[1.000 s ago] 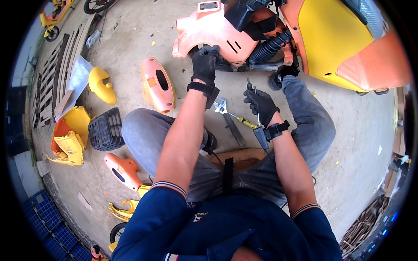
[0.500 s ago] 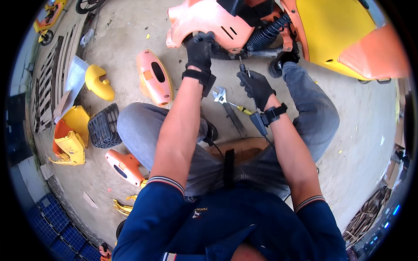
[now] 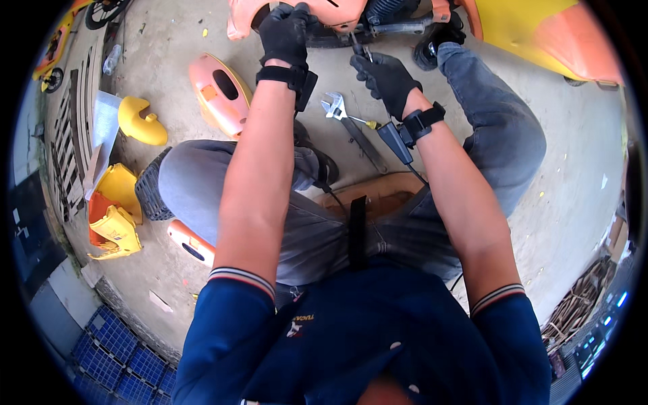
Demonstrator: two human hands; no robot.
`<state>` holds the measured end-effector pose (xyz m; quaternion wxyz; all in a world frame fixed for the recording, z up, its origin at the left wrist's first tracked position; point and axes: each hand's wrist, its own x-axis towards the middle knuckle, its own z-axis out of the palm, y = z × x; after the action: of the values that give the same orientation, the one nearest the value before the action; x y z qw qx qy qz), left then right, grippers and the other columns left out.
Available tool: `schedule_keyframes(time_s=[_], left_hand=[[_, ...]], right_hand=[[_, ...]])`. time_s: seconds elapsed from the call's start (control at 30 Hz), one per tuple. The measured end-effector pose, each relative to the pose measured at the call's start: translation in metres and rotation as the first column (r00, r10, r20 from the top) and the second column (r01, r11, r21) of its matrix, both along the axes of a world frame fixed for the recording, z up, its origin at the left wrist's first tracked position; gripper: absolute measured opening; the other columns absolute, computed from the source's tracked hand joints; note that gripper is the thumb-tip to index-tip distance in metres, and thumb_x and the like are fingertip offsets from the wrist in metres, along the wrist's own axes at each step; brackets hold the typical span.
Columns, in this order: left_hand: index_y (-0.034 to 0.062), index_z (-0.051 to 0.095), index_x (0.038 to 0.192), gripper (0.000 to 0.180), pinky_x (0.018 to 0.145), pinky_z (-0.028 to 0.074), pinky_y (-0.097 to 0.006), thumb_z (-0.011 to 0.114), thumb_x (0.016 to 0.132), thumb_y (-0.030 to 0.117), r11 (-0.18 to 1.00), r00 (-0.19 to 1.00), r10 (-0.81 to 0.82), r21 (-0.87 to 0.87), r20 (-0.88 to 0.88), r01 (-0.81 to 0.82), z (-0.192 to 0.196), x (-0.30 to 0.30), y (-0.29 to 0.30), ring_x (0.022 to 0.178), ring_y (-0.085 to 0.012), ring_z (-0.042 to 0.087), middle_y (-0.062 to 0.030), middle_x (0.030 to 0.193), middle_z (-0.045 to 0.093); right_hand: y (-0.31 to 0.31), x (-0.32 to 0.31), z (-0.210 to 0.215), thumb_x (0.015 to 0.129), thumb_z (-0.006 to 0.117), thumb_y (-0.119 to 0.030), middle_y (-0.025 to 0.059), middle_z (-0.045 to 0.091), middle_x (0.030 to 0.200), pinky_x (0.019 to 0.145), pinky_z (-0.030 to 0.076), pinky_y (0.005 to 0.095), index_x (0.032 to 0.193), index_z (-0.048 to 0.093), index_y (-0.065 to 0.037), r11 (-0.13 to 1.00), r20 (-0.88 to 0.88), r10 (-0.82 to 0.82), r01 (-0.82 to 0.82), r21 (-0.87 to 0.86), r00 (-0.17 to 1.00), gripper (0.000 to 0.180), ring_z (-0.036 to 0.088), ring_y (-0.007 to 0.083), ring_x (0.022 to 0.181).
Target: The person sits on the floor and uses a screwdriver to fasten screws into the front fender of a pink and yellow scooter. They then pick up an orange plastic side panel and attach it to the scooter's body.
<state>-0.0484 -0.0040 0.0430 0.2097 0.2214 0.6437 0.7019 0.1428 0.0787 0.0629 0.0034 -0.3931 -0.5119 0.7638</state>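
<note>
My left hand (image 3: pixel 283 37), in a black glove, is closed at the arched edge of an orange body panel (image 3: pixel 334 13) of a scooter; its fingertips are partly hidden. To its right, my gloved right hand (image 3: pixel 388 82) grips a screwdriver (image 3: pixel 358 47), whose shaft points up at the panel's lower edge. Whether the tip touches a screw is too small to tell. On the ground below that hand lie an adjustable wrench (image 3: pixel 335 106) and another screwdriver with a yellow handle (image 3: pixel 372 125), close to a dark flat bar (image 3: pixel 364 145).
An orange oval cover (image 3: pixel 219 94) lies left of my left forearm. Farther left are a yellow fender (image 3: pixel 140 121), a yellow-orange shell (image 3: pixel 116 202) and a black crate (image 3: pixel 154 185). A black shock absorber (image 3: pixel 386 12) and yellow bodywork (image 3: pixel 526 30) stand ahead and right.
The view has tilted, so the scooter sits higher in the picture. Both hands stay at the orange panel, the right still holding the screwdriver near its lower edge.
</note>
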Motion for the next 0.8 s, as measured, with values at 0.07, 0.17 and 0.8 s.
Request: schedule_keyframes(time_s=[0.07,0.17,0.8], left_hand=[[-0.0011,0.059,0.09,0.015,0.066,0.054,-0.027,0.058,0.091,0.014,0.996,0.99,-0.007,0.086,0.141,-0.005,-0.007,-0.003,0.0,0.07,-0.0177,0.065,-0.0104,0.08,0.066],[-0.0018,0.06,0.097,0.016,0.068,0.055,-0.027,0.058,0.09,0.012,0.995,0.979,-0.043,0.101,0.201,0.023,-0.017,0.0,-0.002,0.072,-0.018,0.065,-0.0107,0.083,0.066],[0.0036,0.06,0.113,0.049,0.085,0.05,-0.033,0.07,0.066,-0.005,0.873,0.484,-0.488,-0.415,-0.727,0.256,-0.032,0.036,-0.013,0.099,-0.0321,0.061,-0.0159,0.107,0.064]], right_hand=[[-0.001,-0.005,-0.003,0.084,0.066,-0.03,-0.0023,0.053,0.067,0.046,0.034,0.0236,0.082,0.061,-0.009,0.998,-0.016,0.01,-0.009,0.063,1.0,0.022,0.042,0.0068,0.052],[-0.003,-0.01,-0.005,0.084,0.065,-0.032,-0.0037,0.053,0.073,0.048,0.031,0.02,0.092,0.06,-0.012,0.992,-0.037,0.04,-0.035,0.12,0.999,0.022,0.04,0.0034,0.056],[-0.018,-0.032,-0.007,0.073,0.071,-0.031,0.014,0.065,0.085,0.071,0.048,0.0347,0.095,0.061,0.0,0.754,0.122,-0.151,0.034,0.656,0.981,0.04,0.062,0.0252,0.079]])
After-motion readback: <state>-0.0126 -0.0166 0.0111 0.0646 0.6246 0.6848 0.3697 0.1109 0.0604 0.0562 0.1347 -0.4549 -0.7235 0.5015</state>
